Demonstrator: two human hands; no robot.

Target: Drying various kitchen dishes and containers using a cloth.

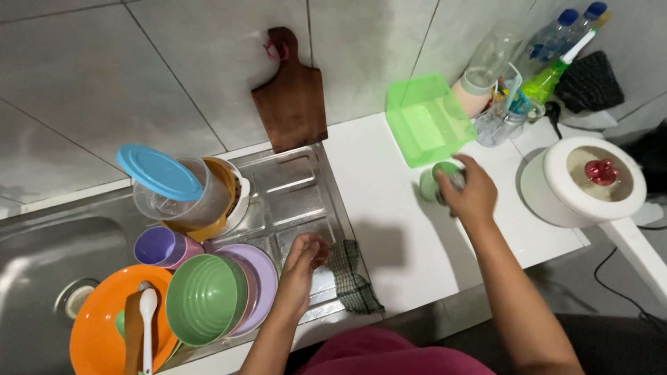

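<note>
My right hand (471, 193) reaches out over the white counter (389, 208) and grips a small green cup (436, 179) that lies just in front of a green plastic container (425, 123). Closer to me, my left hand (300, 269) rests with curled fingers on the steel drainboard (299, 187). It lies between a checked cloth (353, 278) and a purple plate (262, 279), holding nothing that I can see.
On the drainboard stand a green bowl (206, 298), an orange bowl (104, 326) with a white spoon (148, 319), a purple cup (161, 247) and a clear jug with a blue lid (161, 173). A wooden board (292, 97) leans on the tiled wall. A white rice cooker (590, 182) and bottles (549, 76) stand right.
</note>
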